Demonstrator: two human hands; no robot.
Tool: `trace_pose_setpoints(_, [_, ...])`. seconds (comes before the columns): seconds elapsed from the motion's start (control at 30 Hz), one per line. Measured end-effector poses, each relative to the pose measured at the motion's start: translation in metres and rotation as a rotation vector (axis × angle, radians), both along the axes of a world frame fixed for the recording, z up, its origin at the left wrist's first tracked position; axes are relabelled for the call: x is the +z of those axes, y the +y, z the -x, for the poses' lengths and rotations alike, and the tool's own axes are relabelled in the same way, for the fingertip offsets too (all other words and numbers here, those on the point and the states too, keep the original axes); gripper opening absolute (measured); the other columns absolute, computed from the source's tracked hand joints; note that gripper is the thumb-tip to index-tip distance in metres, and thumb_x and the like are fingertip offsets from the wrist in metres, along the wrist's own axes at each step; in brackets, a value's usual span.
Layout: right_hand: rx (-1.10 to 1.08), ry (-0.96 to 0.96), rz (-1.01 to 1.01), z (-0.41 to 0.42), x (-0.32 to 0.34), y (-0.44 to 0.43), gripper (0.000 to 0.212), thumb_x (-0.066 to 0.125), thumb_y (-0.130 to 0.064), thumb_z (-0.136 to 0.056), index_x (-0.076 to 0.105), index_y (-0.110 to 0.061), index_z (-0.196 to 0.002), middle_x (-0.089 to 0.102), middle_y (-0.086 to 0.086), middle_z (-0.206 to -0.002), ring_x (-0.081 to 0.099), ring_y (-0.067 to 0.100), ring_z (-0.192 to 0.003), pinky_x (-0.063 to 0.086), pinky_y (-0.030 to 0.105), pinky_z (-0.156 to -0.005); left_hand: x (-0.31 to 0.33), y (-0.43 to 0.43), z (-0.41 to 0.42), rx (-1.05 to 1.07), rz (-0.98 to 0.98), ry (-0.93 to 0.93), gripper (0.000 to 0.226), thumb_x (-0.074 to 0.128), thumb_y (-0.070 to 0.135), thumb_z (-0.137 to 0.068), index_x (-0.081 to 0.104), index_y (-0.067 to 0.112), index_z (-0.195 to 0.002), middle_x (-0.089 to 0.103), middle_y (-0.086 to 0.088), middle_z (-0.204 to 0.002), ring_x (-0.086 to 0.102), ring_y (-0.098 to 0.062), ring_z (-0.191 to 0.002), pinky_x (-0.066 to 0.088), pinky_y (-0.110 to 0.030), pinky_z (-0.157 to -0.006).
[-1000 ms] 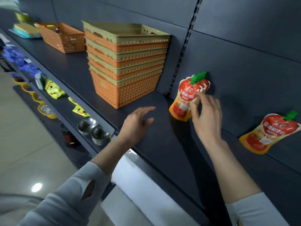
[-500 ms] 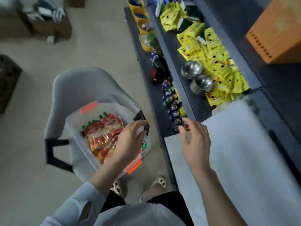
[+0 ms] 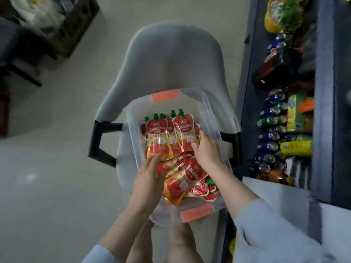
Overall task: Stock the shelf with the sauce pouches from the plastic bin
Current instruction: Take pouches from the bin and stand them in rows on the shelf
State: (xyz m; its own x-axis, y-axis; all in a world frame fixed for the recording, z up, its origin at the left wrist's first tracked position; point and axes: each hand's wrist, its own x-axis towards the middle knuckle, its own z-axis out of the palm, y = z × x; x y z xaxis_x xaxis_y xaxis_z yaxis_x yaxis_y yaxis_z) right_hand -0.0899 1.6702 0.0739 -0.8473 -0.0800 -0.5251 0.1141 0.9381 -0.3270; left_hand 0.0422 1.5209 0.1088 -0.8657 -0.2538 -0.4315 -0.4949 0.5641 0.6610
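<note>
A clear plastic bin (image 3: 212,112) with orange latches sits on a grey chair (image 3: 174,54) right below me. Several red and orange sauce pouches (image 3: 157,133) with green caps lie in it, some in a row at the far end, others piled nearer (image 3: 182,179). My left hand (image 3: 150,179) is in the bin, fingers straight, tips touching the lower edge of a far pouch. My right hand (image 3: 208,150) rests on the right side of that row, thumb and fingers curled over a pouch's edge. The upper shelf with the stocked pouches is out of view.
To the right runs the dark shelf unit (image 3: 321,92), its low tiers packed with cans (image 3: 269,130), a dark bottle (image 3: 275,71) and yellow packs (image 3: 296,148). A white sheet (image 3: 275,198) lies at its near end. A cardboard box (image 3: 76,25) stands on the floor at far left.
My view swung from the upper shelf down to the bin. Both hands left the shelf, came down and now touch the pouches in the bin.
</note>
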Motion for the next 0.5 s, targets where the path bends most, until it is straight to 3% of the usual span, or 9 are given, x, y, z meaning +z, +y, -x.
trace_pose_setpoints(0.1, [0.021,-0.015,-0.070,0.028,-0.046,-0.020,0.038,0.056,-0.028,-0.098,0.049,-0.010,-0.130,0.065,0.011,-0.114,0.066,0.033,-0.103,0.052,0.037,-0.078,-0.040,-0.001,0.026,0.016,0.055,-0.041,0.061,0.052,0.020,-0.096,0.025,0.021,-0.151,0.031,-0.005,-0.154,0.037,-0.028,-0.139,0.041,-0.047,-0.108])
trace_pose_setpoints(0.17, [0.036,-0.006,-0.147,0.033,-0.060,-0.030,0.043,0.057,-0.025,-0.098,0.046,-0.008,-0.135,0.060,0.013,-0.123,0.063,0.033,-0.109,0.054,0.041,-0.085,-0.066,-0.001,0.041,0.012,0.112,-0.055,0.065,0.050,0.018,-0.096,0.015,0.020,-0.151,0.025,-0.007,-0.157,0.026,-0.034,-0.143,0.037,-0.053,-0.109])
trace_pose_setpoints(0.3, [-0.054,-0.055,-0.150,0.037,-0.073,-0.035,0.069,0.075,-0.030,-0.087,0.038,-0.007,-0.141,0.056,0.016,-0.133,0.059,0.033,-0.118,0.052,0.043,-0.093,-0.100,-0.001,0.063,0.076,0.086,-0.159,0.070,0.046,0.028,-0.098,0.000,0.025,-0.151,0.013,-0.010,-0.159,0.021,-0.036,-0.144,0.030,-0.052,-0.113])
trace_pose_setpoints(0.4, [-0.150,-0.084,-0.054,0.039,-0.075,-0.033,0.060,0.079,-0.027,-0.082,0.045,-0.010,-0.127,0.064,0.012,-0.121,0.064,0.033,-0.108,0.053,0.039,-0.081,-0.107,-0.001,0.071,0.148,0.090,-0.202,0.083,0.054,0.025,-0.094,-0.006,0.021,-0.152,0.007,-0.010,-0.159,0.013,-0.031,-0.146,0.022,-0.047,-0.119])
trace_pose_setpoints(0.5, [-0.122,-0.041,0.019,0.038,-0.072,-0.031,0.042,0.079,-0.024,-0.080,0.057,-0.012,-0.113,0.065,0.009,-0.116,0.064,0.030,-0.105,0.051,0.035,-0.078,-0.106,0.004,0.076,0.181,0.172,-0.189,0.090,0.063,0.020,-0.089,-0.002,0.020,-0.152,0.017,-0.014,-0.157,0.016,-0.031,-0.145,0.020,-0.044,-0.119])
